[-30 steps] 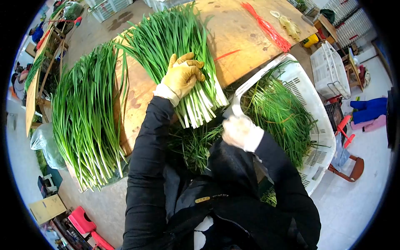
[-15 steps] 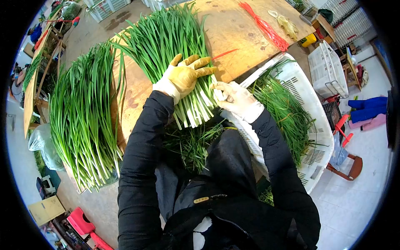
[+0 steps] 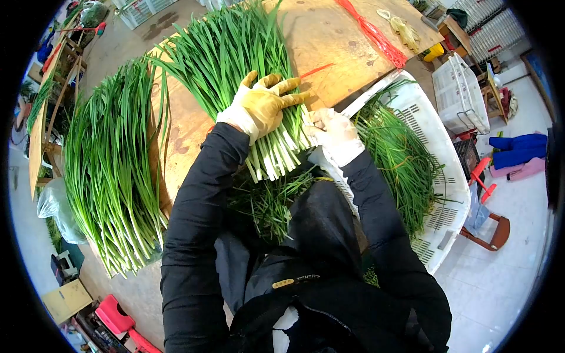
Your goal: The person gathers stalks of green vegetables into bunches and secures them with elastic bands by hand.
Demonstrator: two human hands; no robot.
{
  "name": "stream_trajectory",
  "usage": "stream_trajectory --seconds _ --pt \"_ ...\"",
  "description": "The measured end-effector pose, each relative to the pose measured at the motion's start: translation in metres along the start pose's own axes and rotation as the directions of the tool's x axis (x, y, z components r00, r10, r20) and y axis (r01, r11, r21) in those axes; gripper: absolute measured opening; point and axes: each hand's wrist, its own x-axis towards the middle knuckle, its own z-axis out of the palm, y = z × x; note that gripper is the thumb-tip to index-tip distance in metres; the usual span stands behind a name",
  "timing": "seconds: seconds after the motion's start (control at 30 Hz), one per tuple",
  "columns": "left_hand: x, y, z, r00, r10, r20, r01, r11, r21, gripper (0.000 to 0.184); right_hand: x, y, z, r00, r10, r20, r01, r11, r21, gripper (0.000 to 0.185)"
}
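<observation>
Spread wide, the left hand lies palm down across the bundle of green stalks, its fingers fanned over the lower part. Clock bearings are taken from this hand, twelve being the top of the view. Between three and four o'clock, the right hand is placed at the bundle's edge with fingers bent against the pale stalks; whether it pinches any cannot be told. Both hands are gloved.

The bundle rests on the wooden tabletop, leaves running towards eleven o'clock and white ends towards five. A second pile of stalks lies at eight o'clock, apart from the first. Noted at two o'clock: a short red strip near the bundle, a hank of red strands farther out, and a yellowish glove beyond that. At four o'clock, a white perforated basket contains loose greens. Loose leaves lie at six o'clock, below the white ends.
</observation>
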Motion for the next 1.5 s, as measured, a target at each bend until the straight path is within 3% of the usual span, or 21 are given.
stream_trajectory --seconds 0.1,0.27,0.33,0.37,0.4,0.43,0.47,0.53,0.6,0.63,0.67,0.83,1.07,1.13,1.2,1.23,1.27,1.37,1.4,1.47,1.5 --pt "0.002 -0.001 0.005 1.000 0.017 0.000 -0.017 0.999 0.032 0.063 0.000 -0.003 0.015 0.984 -0.139 -0.109 0.085 0.912 -0.402 0.017" --pt "0.002 0.000 0.001 1.000 0.017 0.016 -0.018 0.997 0.078 0.062 0.004 -0.017 0.004 0.990 -0.136 -0.043 0.082 0.790 -0.608 0.018" --pt "0.002 0.000 0.004 1.000 0.015 0.008 -0.015 0.997 0.069 0.062 0.008 0.000 0.001 0.887 -0.407 -0.219 0.286 0.855 -0.434 0.019" --pt "0.002 0.000 0.005 1.000 0.012 0.001 -0.012 0.998 0.061 0.063 0.012 0.020 0.002 0.985 -0.122 -0.119 0.109 0.987 -0.115 0.019" --pt "0.002 0.000 0.004 1.000 0.010 0.000 -0.010 0.998 0.061 0.063 0.009 0.021 -0.006 0.985 -0.124 -0.118 0.110 0.987 -0.116 0.019" --pt "0.002 0.001 0.004 1.000 0.009 -0.005 -0.008 0.998 0.058 0.063 0.004 0.016 -0.016 0.999 0.051 0.007 -0.051 0.948 0.315 0.018" --pt "0.002 0.001 0.004 1.000 0.007 -0.008 -0.007 0.999 0.054 0.062 -0.001 0.012 -0.025 0.968 0.158 0.194 -0.248 0.710 0.659 0.018" --pt "0.001 0.001 0.003 1.000 0.010 -0.016 -0.009 0.998 0.061 0.061 -0.019 0.002 -0.037 0.965 0.000 0.261 -0.203 0.630 0.750 0.018" --pt "0.000 0.001 0.005 1.000 0.016 -0.024 -0.015 0.998 0.065 0.060 -0.024 -0.005 -0.049 0.898 0.002 0.439 -0.227 0.858 0.460 0.016" --pt "0.001 0.000 0.007 0.999 0.011 -0.034 -0.009 0.998 0.061 0.060 -0.020 -0.007 -0.041 0.960 -0.144 0.241 0.042 0.923 0.383 0.015" --pt "0.001 -0.001 0.008 0.999 0.006 -0.045 -0.003 0.998 0.059 0.059 -0.024 -0.012 -0.041 0.988 -0.107 0.114 0.075 0.966 0.249 0.019" --pt "-0.001 0.001 0.000 1.000 0.005 -0.019 -0.004 0.999 0.035 0.059 -0.014 0.000 -0.012 0.954 -0.294 -0.060 0.290 0.955 -0.064 0.027" --pt "0.000 0.001 -0.001 1.000 0.017 -0.015 -0.016 0.999 0.042 0.062 -0.012 0.006 0.007 0.966 -0.242 -0.097 0.157 0.837 -0.525 0.010" --pt "-0.001 0.002 -0.002 1.000 0.020 -0.001 -0.020 0.999 0.048 0.063 -0.004 0.023 0.009 0.953 -0.268 -0.143 0.174 0.868 -0.465 0.009" --pt "-0.001 0.002 -0.002 1.000 0.011 -0.025 -0.010 0.999 0.035 0.064 0.004 0.040 0.006 0.975 -0.165 -0.149 0.174 0.983 0.054 0.014" --pt "-0.001 0.003 -0.003 1.000 0.011 -0.026 -0.010 0.999 0.035 0.064 0.004 0.026 -0.002 0.979 0.205 0.017 -0.186 0.849 0.494 0.013" --pt "-0.001 0.003 -0.006 1.000 0.010 -0.005 -0.010 1.000 0.030 0.064 0.001 0.014 -0.019 0.933 0.305 0.190 -0.343 0.602 0.720 0.011" --pt "-0.001 0.003 -0.006 1.000 0.005 0.007 -0.005 1.000 0.015 0.064 -0.010 0.005 -0.037 0.962 0.219 0.164 -0.199 0.151 0.968 0.008" --pt "-0.001 0.004 -0.005 1.000 0.001 -0.003 -0.001 1.000 0.006 0.064 -0.015 0.018 -0.044 0.977 -0.008 0.214 -0.213 0.051 0.976 0.009" --pt "0.000 0.004 -0.006 1.000 -0.004 -0.008 0.004 1.000 0.008 0.064 -0.030 0.027 -0.045 0.939 -0.325 0.114 -0.123 -0.007 0.992 0.016" --pt "0.000 0.004 -0.006 1.000 -0.008 -0.012 0.008 1.000 0.011 0.065 -0.033 0.026 -0.058 0.775 -0.449 0.446 -0.326 0.320 0.890 0.019"
